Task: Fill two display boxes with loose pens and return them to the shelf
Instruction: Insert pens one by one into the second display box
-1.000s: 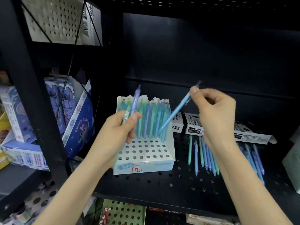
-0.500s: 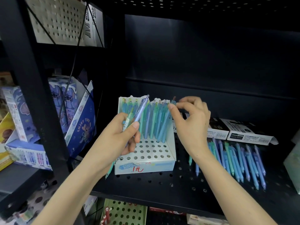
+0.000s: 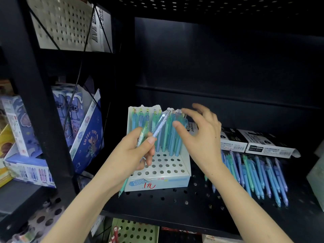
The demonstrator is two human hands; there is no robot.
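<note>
The person's left hand (image 3: 133,153) is gripping two pens at once, thumb and curled fingers closing round them: a pale lavender pen (image 3: 162,122) that is slanting up and to the right, and a green pen (image 3: 142,135) whose lower tip is poking out beneath the hand at the box's near left corner. The hand is hovering over the near left part of a white display box (image 3: 163,181), which is sitting on the black perforated shelf (image 3: 175,200). The box's far rows are holding upright blue and green pens (image 3: 177,142), while the near rows of holes are showing open.

The right hand (image 3: 201,137) is hanging released, fingers spread and grasping nothing, above the right side of the box and close to the tops of the standing pens; it is slightly blurred, and whether the thumb is touching a pen cannot be told.

To the right of the box, a batch of loose pens (image 3: 254,174) is lying flat on the shelf, tips pointing near. Behind them, black-and-white cartons (image 3: 266,143) are lying along the far edge. On the neighbouring shelf to the left, blue cartoon boxes (image 3: 87,137) are leaning.
</note>
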